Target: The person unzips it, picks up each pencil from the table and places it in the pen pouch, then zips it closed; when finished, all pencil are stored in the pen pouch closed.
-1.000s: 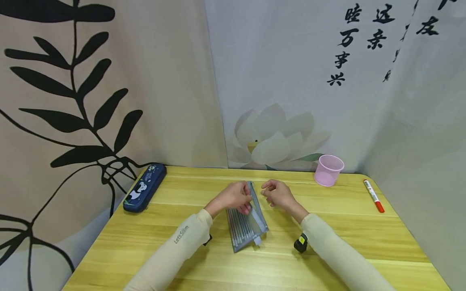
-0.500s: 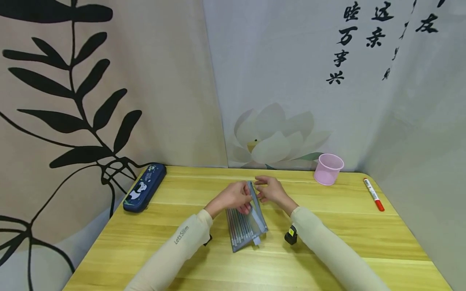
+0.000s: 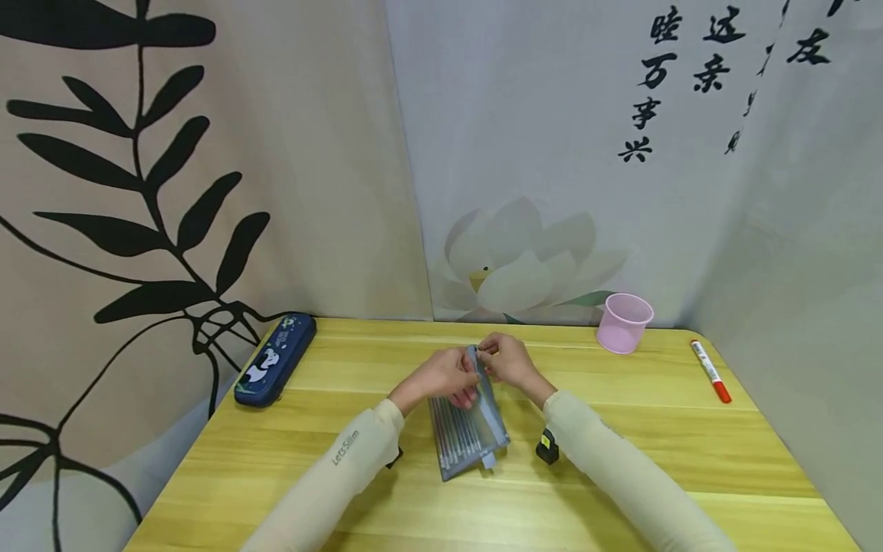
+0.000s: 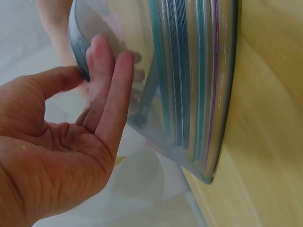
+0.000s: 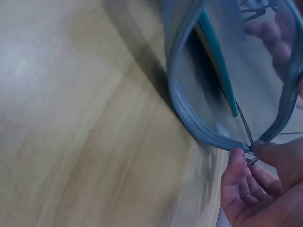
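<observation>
A clear zip pencil pouch (image 3: 458, 441) with grey-blue edging lies between both hands on the table. Long slim pens or pencils (image 4: 189, 71) fill it, one of them teal (image 5: 220, 66). My left hand (image 3: 444, 376) holds the pouch's upper edge, thumb at the zip band (image 4: 78, 38) and fingers against the clear side. In the right wrist view, the pouch mouth gapes between two zip bands (image 5: 184, 116). At its far end my right hand (image 3: 509, 360) pinches the zip end beside a small metal ring (image 5: 252, 161).
A navy pencil case (image 3: 276, 360) with a panda print lies at the table's left edge. Back right stands a pink cup (image 3: 624, 323), and a white marker with a red cap (image 3: 710, 372) lies farther right. A printed curtain (image 3: 538, 153) hangs behind the wooden table (image 3: 607, 475).
My right hand has moved left to the pouch's far end and now pinches the zip there. The left hand and the pouch have stayed in place.
</observation>
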Tool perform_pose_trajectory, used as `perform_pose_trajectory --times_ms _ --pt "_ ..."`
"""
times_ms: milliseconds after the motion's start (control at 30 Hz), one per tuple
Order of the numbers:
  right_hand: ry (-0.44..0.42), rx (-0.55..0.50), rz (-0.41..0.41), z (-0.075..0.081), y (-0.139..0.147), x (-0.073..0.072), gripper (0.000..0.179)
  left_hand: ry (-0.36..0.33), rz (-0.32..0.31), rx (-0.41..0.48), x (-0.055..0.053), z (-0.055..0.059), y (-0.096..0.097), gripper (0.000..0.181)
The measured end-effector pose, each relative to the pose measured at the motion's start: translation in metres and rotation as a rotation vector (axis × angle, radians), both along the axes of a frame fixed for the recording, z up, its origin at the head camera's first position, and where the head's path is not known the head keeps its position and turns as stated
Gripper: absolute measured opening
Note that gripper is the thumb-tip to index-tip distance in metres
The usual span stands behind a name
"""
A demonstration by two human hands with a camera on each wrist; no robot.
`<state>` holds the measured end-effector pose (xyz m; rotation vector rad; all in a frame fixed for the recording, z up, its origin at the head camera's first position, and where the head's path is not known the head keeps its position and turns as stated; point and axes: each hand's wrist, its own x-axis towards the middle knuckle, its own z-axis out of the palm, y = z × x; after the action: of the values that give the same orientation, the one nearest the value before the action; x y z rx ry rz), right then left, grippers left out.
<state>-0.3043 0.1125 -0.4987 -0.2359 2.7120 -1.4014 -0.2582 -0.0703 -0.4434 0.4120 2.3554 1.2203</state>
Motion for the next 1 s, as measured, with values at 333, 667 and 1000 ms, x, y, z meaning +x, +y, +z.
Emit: perform_pose_trajectory --times_ms 333,667,1000 --pt "0.279 0.219 0.018 0.002 0.004 -0.008 0.017 0.208 0.036 -0.025 -0.059 -0.013 -0.03 0.02" --pt "0.255 0.149 0.01 0.006 0.006 -0.011 0.016 0.21 -0.135 -0.233 -0.1 -0.021 -0.045 0.028" --pt "0.274 0.106 0.003 0.009 0.004 -0.011 0.012 -0.123 -0.144 -0.116 -0.109 -0.02 -0.046 0.031"
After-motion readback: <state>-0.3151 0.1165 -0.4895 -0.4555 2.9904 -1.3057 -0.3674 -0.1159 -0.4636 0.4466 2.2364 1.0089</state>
